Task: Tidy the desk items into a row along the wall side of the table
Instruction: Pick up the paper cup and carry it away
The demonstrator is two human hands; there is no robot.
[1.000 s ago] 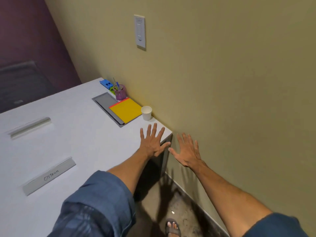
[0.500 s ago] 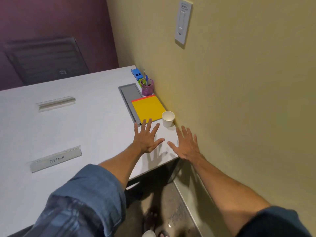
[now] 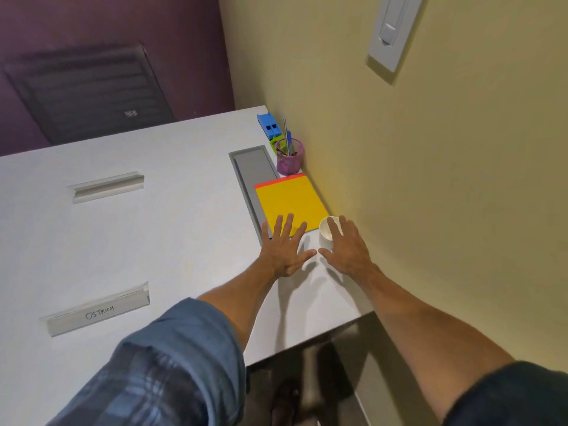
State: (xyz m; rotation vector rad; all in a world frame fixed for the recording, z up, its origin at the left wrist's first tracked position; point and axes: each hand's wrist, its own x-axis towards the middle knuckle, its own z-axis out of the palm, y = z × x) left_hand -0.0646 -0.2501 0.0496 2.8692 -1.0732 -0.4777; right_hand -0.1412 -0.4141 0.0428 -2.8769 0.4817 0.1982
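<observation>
Along the yellow wall stand a blue stapler-like block (image 3: 268,125), a green item (image 3: 274,142) mostly hidden behind a purple pen cup (image 3: 290,157), a yellow notepad (image 3: 291,202) with a red top edge, and a small white paper cup (image 3: 326,231). My left hand (image 3: 283,248) is flat and spread, fingertips over the notepad's near edge. My right hand (image 3: 345,245) is spread too, its fingers over the paper cup's rim and hiding part of it. Neither hand grips anything.
The white table (image 3: 153,241) has a grey cable hatch (image 3: 254,170) beside the notepad, a name holder marked "OSTRICH" (image 3: 98,312) and another holder (image 3: 107,187). A dark chair (image 3: 89,90) stands at the far side. A wall switch plate (image 3: 390,29) hangs above.
Both hands have moved forward over the table: the left onto the notepad's near edge, the right from the table corner up to the paper cup. The view has shifted closer.
</observation>
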